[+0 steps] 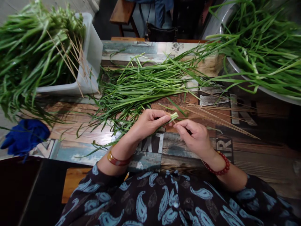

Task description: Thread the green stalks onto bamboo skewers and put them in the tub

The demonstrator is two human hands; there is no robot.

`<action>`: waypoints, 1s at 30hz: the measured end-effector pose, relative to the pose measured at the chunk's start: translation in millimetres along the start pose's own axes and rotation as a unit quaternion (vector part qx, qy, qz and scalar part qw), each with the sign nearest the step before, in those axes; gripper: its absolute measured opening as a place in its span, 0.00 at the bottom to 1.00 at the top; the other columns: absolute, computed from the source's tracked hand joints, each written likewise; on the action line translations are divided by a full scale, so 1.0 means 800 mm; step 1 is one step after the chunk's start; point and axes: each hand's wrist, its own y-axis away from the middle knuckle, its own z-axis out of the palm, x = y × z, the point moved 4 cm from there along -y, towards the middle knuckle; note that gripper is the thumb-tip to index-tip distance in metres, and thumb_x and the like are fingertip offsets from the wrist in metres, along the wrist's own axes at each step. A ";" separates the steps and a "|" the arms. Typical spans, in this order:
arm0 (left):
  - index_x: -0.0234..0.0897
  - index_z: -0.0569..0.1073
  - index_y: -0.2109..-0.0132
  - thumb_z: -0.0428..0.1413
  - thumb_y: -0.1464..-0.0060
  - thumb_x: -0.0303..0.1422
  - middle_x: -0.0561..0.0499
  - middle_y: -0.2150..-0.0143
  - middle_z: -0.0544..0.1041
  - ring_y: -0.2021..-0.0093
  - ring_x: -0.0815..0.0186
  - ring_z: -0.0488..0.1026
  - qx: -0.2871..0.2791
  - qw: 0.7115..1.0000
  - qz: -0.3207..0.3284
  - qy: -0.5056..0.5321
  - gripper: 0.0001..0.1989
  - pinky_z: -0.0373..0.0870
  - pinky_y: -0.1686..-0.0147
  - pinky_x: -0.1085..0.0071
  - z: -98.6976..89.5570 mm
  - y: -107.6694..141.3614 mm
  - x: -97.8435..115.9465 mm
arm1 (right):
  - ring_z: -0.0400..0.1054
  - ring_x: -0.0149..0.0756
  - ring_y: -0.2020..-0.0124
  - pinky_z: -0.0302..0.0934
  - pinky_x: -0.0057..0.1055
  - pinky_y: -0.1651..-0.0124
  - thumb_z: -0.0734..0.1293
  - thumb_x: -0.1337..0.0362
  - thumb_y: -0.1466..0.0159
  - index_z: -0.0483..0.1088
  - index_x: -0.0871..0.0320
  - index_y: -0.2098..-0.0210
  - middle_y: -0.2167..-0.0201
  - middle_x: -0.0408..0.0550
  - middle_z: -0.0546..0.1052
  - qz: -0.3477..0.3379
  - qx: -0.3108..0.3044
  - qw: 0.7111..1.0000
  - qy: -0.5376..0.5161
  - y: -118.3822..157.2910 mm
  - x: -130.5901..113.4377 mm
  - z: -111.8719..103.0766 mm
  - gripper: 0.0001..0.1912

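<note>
My left hand (152, 122) is closed around a small bunch of garlic chives (174, 116), whose pale cut ends poke out past the thumb. Close beside these ends, my right hand (194, 136) pinches what looks like a thin bamboo skewer, mostly hidden by the fingers. Whether its tip has gone into the stalks cannot be made out. Just beyond both hands a loose pile of chives (145, 81) lies across the table. Several loose bamboo skewers (218, 121) lie to the right of the pile.
A white plastic bin (92, 53) at the left overflows with chives, with several skewers sticking out. At the right stands a metal basin (237, 67) heaped with more chives. A blue glove (25, 136) lies at the table's left edge. Beyond the table are a wooden stool (123, 12) and a black bag (161, 33).
</note>
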 end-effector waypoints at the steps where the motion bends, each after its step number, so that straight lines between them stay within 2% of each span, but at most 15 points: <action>1: 0.31 0.79 0.69 0.58 0.43 0.40 0.48 0.70 0.79 0.69 0.69 0.72 -0.006 1.000 0.001 -0.001 0.15 0.67 0.66 0.75 0.000 0.000 0.001 | 0.67 0.29 0.79 0.61 0.26 0.70 0.63 0.65 0.34 0.73 0.57 0.68 0.80 0.41 0.75 0.005 -0.003 1.000 -0.005 -0.001 0.000 0.000 0.09; 5: 0.31 0.77 0.67 0.58 0.43 0.39 0.50 0.72 0.77 0.73 0.71 0.70 -0.036 0.999 -0.007 -0.003 0.14 0.66 0.70 0.76 0.002 0.001 0.005 | 0.66 0.28 0.80 0.59 0.25 0.72 0.62 0.64 0.33 0.72 0.57 0.69 0.81 0.40 0.72 0.024 -0.007 0.999 -0.025 -0.003 0.002 0.000 0.10; 9: 0.31 0.74 0.72 0.57 0.42 0.40 0.52 0.78 0.73 0.79 0.74 0.68 -0.026 0.999 -0.024 -0.013 0.16 0.63 0.75 0.77 0.004 0.003 0.004 | 0.65 0.28 0.80 0.59 0.26 0.72 0.62 0.64 0.33 0.72 0.57 0.70 0.82 0.39 0.71 0.021 -0.005 0.999 -0.034 -0.003 0.003 0.003 0.10; 14: 0.31 0.73 0.73 0.59 0.45 0.42 0.53 0.78 0.73 0.82 0.76 0.65 -0.025 0.999 -0.042 0.001 0.18 0.59 0.79 0.78 0.015 0.005 0.001 | 0.64 0.28 0.79 0.58 0.26 0.71 0.62 0.65 0.34 0.70 0.57 0.73 0.82 0.39 0.71 0.000 0.015 0.999 -0.049 -0.004 0.003 0.007 0.11; 18: 0.30 0.73 0.72 0.60 0.46 0.43 0.52 0.76 0.74 0.81 0.75 0.66 -0.041 0.998 -0.050 0.005 0.18 0.61 0.78 0.78 0.017 0.004 -0.002 | 0.64 0.28 0.78 0.58 0.25 0.71 0.62 0.65 0.34 0.70 0.57 0.73 0.81 0.39 0.72 0.003 0.006 0.998 -0.070 -0.005 0.005 0.009 0.12; 21: 0.30 0.76 0.66 0.59 0.45 0.44 0.50 0.72 0.76 0.78 0.73 0.69 -0.051 0.998 -0.047 0.006 0.17 0.66 0.74 0.76 0.010 0.004 -0.005 | 0.66 0.28 0.77 0.59 0.25 0.70 0.62 0.66 0.34 0.71 0.58 0.71 0.78 0.41 0.74 0.006 0.006 0.996 -0.090 -0.005 0.006 0.011 0.11; 23: 0.30 0.78 0.61 0.59 0.45 0.43 0.48 0.68 0.79 0.73 0.70 0.73 -0.029 0.999 -0.032 -0.023 0.17 0.69 0.69 0.74 0.001 0.004 -0.005 | 0.66 0.28 0.77 0.58 0.25 0.71 0.62 0.66 0.35 0.71 0.58 0.71 0.78 0.41 0.74 0.010 0.013 0.996 -0.088 -0.005 0.007 0.011 0.10; 25: 0.30 0.79 0.58 0.59 0.45 0.42 0.45 0.64 0.80 0.67 0.67 0.75 0.028 0.997 -0.001 -0.072 0.18 0.71 0.64 0.73 -0.012 0.004 -0.001 | 0.64 0.28 0.78 0.57 0.25 0.72 0.62 0.66 0.35 0.70 0.58 0.72 0.80 0.40 0.72 0.014 0.024 0.996 -0.079 -0.005 0.009 0.012 0.10; 28: 0.29 0.79 0.55 0.56 0.43 0.42 0.44 0.64 0.80 0.67 0.67 0.74 0.132 0.981 0.044 -0.135 0.19 0.70 0.64 0.73 -0.031 0.002 0.009 | 0.61 0.28 0.80 0.54 0.25 0.73 0.62 0.66 0.36 0.68 0.57 0.73 0.83 0.38 0.68 0.020 0.041 0.996 -0.079 -0.004 0.014 0.013 0.09; 30: 0.30 0.79 0.55 0.55 0.42 0.40 0.45 0.65 0.80 0.68 0.67 0.73 0.164 0.960 0.085 -0.208 0.17 0.70 0.65 0.72 -0.036 -0.005 0.019 | 0.60 0.28 0.79 0.54 0.25 0.73 0.62 0.66 0.36 0.68 0.57 0.74 0.82 0.38 0.68 0.019 0.054 0.995 -0.079 -0.004 0.016 0.013 0.10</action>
